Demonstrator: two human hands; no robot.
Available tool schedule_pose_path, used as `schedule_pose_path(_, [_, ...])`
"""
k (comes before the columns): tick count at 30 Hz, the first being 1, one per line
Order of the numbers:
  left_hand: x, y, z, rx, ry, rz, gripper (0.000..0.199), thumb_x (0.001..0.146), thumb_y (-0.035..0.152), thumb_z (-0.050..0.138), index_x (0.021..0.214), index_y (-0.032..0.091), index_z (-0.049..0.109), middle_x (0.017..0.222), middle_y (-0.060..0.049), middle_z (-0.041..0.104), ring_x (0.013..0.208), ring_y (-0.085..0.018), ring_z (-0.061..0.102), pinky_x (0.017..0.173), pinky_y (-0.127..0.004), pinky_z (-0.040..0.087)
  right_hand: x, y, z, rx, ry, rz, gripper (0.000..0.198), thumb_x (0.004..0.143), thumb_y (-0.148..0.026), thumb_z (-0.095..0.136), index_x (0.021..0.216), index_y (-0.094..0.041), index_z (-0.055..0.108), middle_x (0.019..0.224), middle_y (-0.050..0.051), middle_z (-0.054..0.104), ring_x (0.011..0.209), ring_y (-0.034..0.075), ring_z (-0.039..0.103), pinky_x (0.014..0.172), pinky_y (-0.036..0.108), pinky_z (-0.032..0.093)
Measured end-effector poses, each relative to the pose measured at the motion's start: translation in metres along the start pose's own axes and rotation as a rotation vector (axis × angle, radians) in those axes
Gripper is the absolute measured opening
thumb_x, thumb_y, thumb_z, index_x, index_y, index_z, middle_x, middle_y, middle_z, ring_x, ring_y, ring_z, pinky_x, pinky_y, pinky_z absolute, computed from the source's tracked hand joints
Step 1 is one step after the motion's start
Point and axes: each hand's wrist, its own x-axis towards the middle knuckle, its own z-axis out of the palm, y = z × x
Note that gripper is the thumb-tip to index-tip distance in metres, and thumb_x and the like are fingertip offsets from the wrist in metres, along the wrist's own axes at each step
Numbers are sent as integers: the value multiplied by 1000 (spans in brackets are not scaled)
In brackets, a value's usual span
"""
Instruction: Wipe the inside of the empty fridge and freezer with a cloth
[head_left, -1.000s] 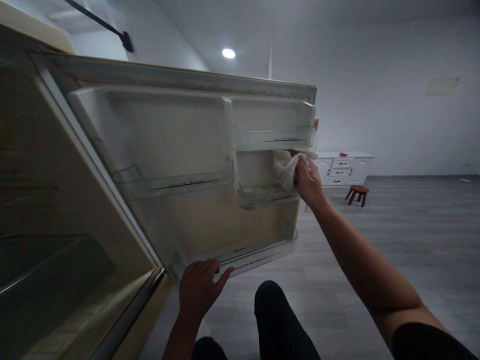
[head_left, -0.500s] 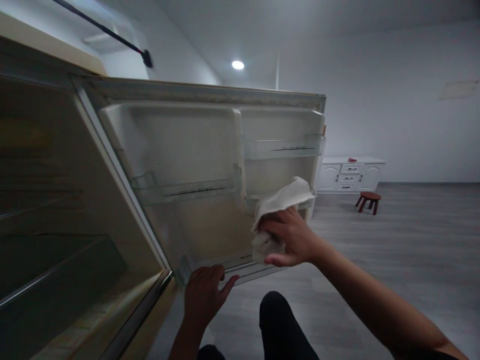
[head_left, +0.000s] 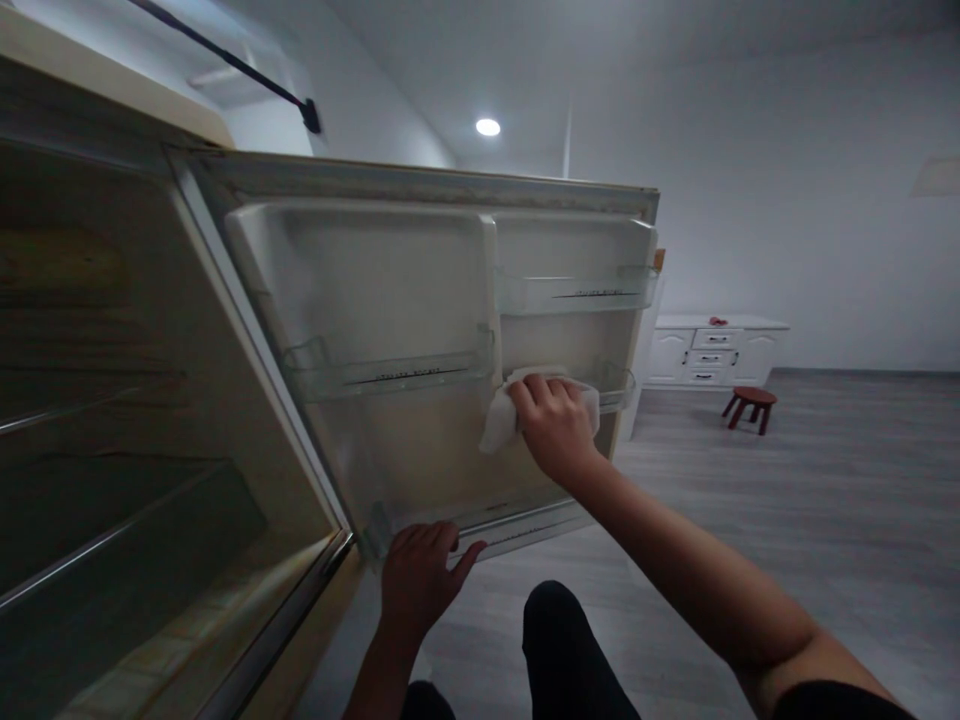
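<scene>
The refrigerator door [head_left: 390,270] stands swung out, its inner side facing me. My right hand [head_left: 553,420] presses a white cloth [head_left: 498,420] against the right middle door shelf [head_left: 616,390]; the fingers curl over the shelf's rim. Low on the door, my left hand [head_left: 421,572] grips the front edge of the bottom door shelf [head_left: 525,530], fingers hooked over it and thumb lying along the outside. Above the cloth is a clear upper shelf [head_left: 577,293], and another clear shelf [head_left: 397,375] is on the left half.
The dim refrigerator interior [head_left: 97,400] with glass shelves lies on my left. A white cabinet [head_left: 720,352] and a reddish-brown stool [head_left: 750,405] stand farther off on the grey floor [head_left: 825,520]. My knee [head_left: 559,640] is below the door.
My right hand has moved up and forward with the cloth, from in front of the lower door panel onto the middle shelf. My left hand keeps its hold. The view has shifted slightly.
</scene>
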Motion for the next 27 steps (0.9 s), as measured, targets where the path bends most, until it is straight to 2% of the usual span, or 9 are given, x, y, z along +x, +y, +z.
schedule_pose_path(5, [6, 5, 4, 34, 29, 3, 39, 93, 54, 62, 72, 22, 54, 63, 2, 60, 64, -19, 61, 79, -36, 41, 2, -6, 22, -30, 169, 20, 23, 104, -21, 43, 102, -20, 66, 104, 9, 67, 92, 23, 54, 104, 45, 34])
schedule_pose_path(12, [9, 13, 5, 77, 47, -8, 37, 95, 51, 60, 72, 22, 54, 62, 2, 60, 63, -19, 61, 77, -36, 40, 4, 0, 31, 27, 125, 19, 24, 105, -24, 42, 105, -21, 66, 106, 8, 65, 97, 24, 52, 111, 46, 29])
schedule_pose_path(20, [8, 7, 7, 69, 44, 9, 39, 93, 53, 62, 71, 22, 55, 62, 3, 59, 63, -18, 61, 78, -36, 41, -1, -8, 31, 45, 110, 87, 24, 105, -26, 42, 105, -24, 66, 107, 7, 65, 98, 23, 51, 114, 47, 27])
schedule_pose_path(27, [7, 3, 5, 39, 51, 20, 39, 92, 53, 64, 70, 22, 55, 60, 3, 59, 62, -18, 60, 78, -36, 41, -5, -12, 29, 19, 139, 94, 26, 106, -29, 39, 111, -27, 64, 104, 7, 64, 95, 23, 51, 119, 59, 19])
